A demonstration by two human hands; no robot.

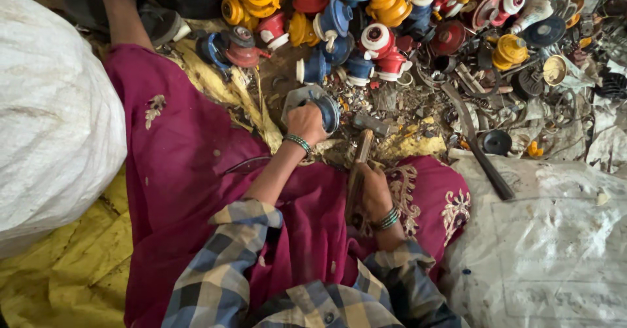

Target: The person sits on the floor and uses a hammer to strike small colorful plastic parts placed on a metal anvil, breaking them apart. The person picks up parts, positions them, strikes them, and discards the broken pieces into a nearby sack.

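My left hand [305, 123] is closed over a round blue-and-metal part [324, 110], fingers wrapped across its top, pinning it against the ground just ahead of my knees. The part's round face is turned to the right and a little toward me, and a grey metal bracket [297, 97] sticks out from it on the far left side. My right hand [374, 194] is clenched around the wooden handle of a hammer [358, 171] — the grip sits low on the handle, close to my lap. The hammer's long axis runs nearly straight away from me, tilted slightly to the right, with its dark metal head [369, 125] at the far end, lying crosswise just right of the blue part and not touching it, as far as I can tell.

Both wrists wear green bangles [298, 142], and checked sleeves [225, 262] cover my forearms. A magenta cloth [189, 151] with pale embroidery spreads over my legs. Beyond the hands lies a heap of similar round parts [339, 14] in yellow, red, blue and white, and to the right of it a scatter of dark metal scrap [522, 73] — discs, strips and rings. A long dark metal strip [480, 151] slants from that scrap onto a white sack [555, 236] at my right. Another bulging white sack [52, 112] stands at my left, with yellow sheeting [72, 269] beneath it.
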